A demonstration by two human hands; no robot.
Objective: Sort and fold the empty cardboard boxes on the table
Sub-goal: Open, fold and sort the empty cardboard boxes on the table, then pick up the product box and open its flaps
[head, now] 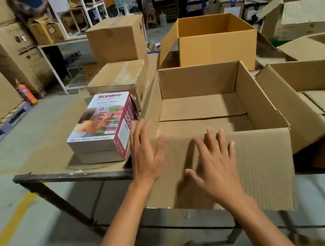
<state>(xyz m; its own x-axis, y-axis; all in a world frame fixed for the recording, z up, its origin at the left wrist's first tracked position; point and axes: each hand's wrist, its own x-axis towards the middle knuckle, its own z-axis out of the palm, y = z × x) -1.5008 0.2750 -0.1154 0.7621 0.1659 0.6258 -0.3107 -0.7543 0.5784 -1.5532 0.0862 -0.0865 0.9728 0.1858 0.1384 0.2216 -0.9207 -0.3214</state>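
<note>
One open cardboard box [203, 103], empty inside, sits on the bench [70, 175] directly under both hands. The left hand [145, 153], fingers spread, lies at its near-left corner; the right hand [215, 165], also spread, rests flat on the near flap [260, 167]. Just left of the left hand stands one printed container carton [102, 126]. Beyond it are two closed brown boxes [118, 80]; past the hands, one open orange-lined box [214, 42].
</note>
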